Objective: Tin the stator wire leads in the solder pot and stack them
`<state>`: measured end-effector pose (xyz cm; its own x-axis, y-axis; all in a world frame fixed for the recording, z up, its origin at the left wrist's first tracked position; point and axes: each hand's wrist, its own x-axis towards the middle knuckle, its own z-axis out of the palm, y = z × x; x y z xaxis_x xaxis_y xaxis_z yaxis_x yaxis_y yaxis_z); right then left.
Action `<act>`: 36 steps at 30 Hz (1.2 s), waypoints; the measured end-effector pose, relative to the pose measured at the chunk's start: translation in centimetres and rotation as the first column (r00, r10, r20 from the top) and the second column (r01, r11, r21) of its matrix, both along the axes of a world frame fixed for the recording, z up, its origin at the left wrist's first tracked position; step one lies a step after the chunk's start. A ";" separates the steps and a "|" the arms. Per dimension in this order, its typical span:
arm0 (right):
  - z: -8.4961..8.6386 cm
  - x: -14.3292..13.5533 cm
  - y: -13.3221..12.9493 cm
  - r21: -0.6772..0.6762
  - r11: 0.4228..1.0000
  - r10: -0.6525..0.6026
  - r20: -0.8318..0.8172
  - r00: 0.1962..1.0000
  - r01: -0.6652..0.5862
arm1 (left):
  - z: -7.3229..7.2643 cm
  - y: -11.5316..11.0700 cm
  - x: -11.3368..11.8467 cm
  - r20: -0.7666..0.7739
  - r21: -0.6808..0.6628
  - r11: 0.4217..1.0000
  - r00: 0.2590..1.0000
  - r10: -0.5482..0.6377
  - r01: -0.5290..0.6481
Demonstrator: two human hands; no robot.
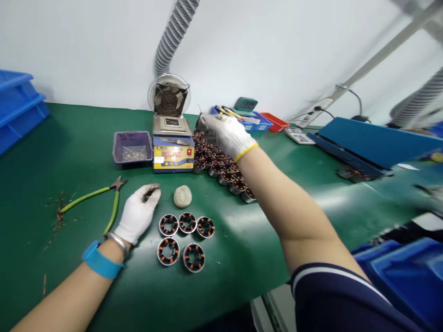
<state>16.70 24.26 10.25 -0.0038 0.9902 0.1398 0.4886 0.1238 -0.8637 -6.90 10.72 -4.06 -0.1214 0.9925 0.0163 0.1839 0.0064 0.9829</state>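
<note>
My left hand (137, 211), in a white glove with darkened fingertips, rests on the green table with its fingers curled to the thumb. Whatever may be inside that pinch is hidden. Left of it lie green-handled cutting pliers (118, 184); a round pale lump (182, 196) sits to its right. Several copper-wound motor stators (168, 251) stand apart in front. My gloved right hand (224, 131) reaches over a block of more stators (226, 177), its fingers closed round a dark, mostly hidden part that looks like a stator, with a thin wire rising beside it.
A yellow-and-blue solder pot (173, 154) with a fan (170, 100) behind it stands beyond the hands. Beside it is a purple bin (132, 133) of small metal pieces. Blue trays (17, 106) are stacked left; a red tray (275, 122) and blue panel (374, 140) lie right.
</note>
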 end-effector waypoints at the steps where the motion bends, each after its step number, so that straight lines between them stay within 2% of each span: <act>1: -1.7 1.0 -2.3 -0.052 0.998 0.030 -0.122 0.992 -0.036 | 0.0 0.0 -0.1 -0.001 -0.004 1.000 1.000 -0.001 0.001; 2: -3.5 1.9 -4.7 -0.079 0.996 0.033 -0.180 0.983 -0.048 | 0.1 0.0 -0.1 -0.006 -0.011 1.000 1.000 0.000 0.000; 3: -5.3 2.7 -7.2 -0.133 0.989 0.022 -0.325 0.946 -0.069 | 0.1 -0.1 -0.2 -0.015 -0.021 1.000 1.000 0.001 -0.002; 6: -10.0 4.6 -13.9 -0.252 0.966 -0.048 -0.369 0.928 -0.050 | 0.4 -0.1 -0.3 -0.070 -0.056 0.998 0.997 0.020 -0.024; 9: -12.3 5.2 -17.7 -0.245 0.969 -0.017 -0.128 0.992 -0.015 | 0.9 -0.2 -0.2 -0.135 -0.068 0.996 0.990 0.044 -0.054; 11: -12.6 5.2 -18.6 -0.143 0.989 0.053 0.129 0.990 -0.034 | 1.3 -0.3 -0.1 -0.158 -0.084 0.994 0.986 0.050 -0.064; 13: -12.2 5.1 -18.9 -0.069 0.993 0.117 0.311 0.943 -0.100 | 1.5 -0.4 -0.1 -0.174 -0.102 0.993 0.984 0.045 -0.064; 16: -11.7 5.5 -19.4 -0.032 0.979 0.198 0.369 0.908 -0.201 | 1.7 -0.4 -0.2 -0.197 -0.104 0.993 0.980 0.032 -0.053; 17: -11.6 6.0 -19.5 0.015 0.984 0.162 0.356 0.920 -0.179 | 1.7 -0.4 -0.2 -0.197 -0.103 0.993 0.980 0.029 -0.050; 18: -11.6 6.6 -19.6 0.094 0.990 0.067 0.337 0.939 -0.104 | 1.7 -0.4 -0.2 -0.192 -0.106 0.993 0.981 0.026 -0.047; 19: -11.7 7.4 -19.6 0.198 0.980 -0.089 0.316 0.945 0.026 | 1.7 -0.4 -0.3 -0.184 -0.111 0.993 0.983 0.025 -0.046; 20: -11.8 8.2 -19.4 0.301 0.937 -0.270 0.298 0.916 0.178 | 1.7 -0.4 -0.3 -0.176 -0.118 0.992 0.984 0.021 -0.043; 21: -11.8 9.1 -19.1 0.378 0.875 -0.424 0.301 0.854 0.302 | 1.8 -0.4 -0.3 -0.172 -0.121 0.992 0.985 0.018 -0.039; 22: -11.9 9.9 -18.7 0.418 0.828 -0.524 0.340 0.781 0.374 | 1.8 -0.4 -0.3 -0.172 -0.121 0.992 0.985 0.016 -0.037; 23: -11.9 10.6 -18.3 0.424 0.811 -0.570 0.414 0.709 0.404 | 1.9 -0.4 -0.3 -0.176 -0.118 0.992 0.984 0.016 -0.038; 25: -11.7 11.4 -17.4 0.375 0.849 -0.528 0.593 0.608 0.371 | 1.9 -0.5 -0.3 -0.181 -0.105 0.994 0.983 0.023 -0.042; 27: -11.5 11.7 -16.9 0.356 0.887 -0.462 0.702 0.543 0.295 | 1.9 -0.5 -0.2 -0.165 -0.096 0.994 0.986 0.025 -0.042; 29: -11.6 11.7 -16.6 0.377 0.897 -0.442 0.737 0.511 0.233 | 1.9 -0.4 -0.1 -0.144 -0.099 0.995 0.989 0.015 -0.029; 32: -12.0 11.9 -16.5 0.346 0.897 -0.443 0.694 0.568 0.276 | 2.0 -0.5 0.1 -0.116 -0.096 0.995 0.993 0.010 -0.021; 34: -12.2 11.9 -16.8 0.291 0.889 -0.457 0.578 0.676 0.353 | 2.2 -0.7 0.1 -0.074 -0.062 0.997 0.996 0.051 -0.056; 36: -11.7 11.2 -17.3 0.270 0.887 -0.457 0.390 0.799 0.375 | 2.8 -1.2 0.0 -0.034 -0.005 0.992 0.991 0.130 -0.130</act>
<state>27.93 6.92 -1.41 0.3029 0.8700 0.3891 0.8426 -0.0536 -0.5359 -6.90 9.49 -1.31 -0.2487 0.9685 0.0151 0.2134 0.0396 0.9762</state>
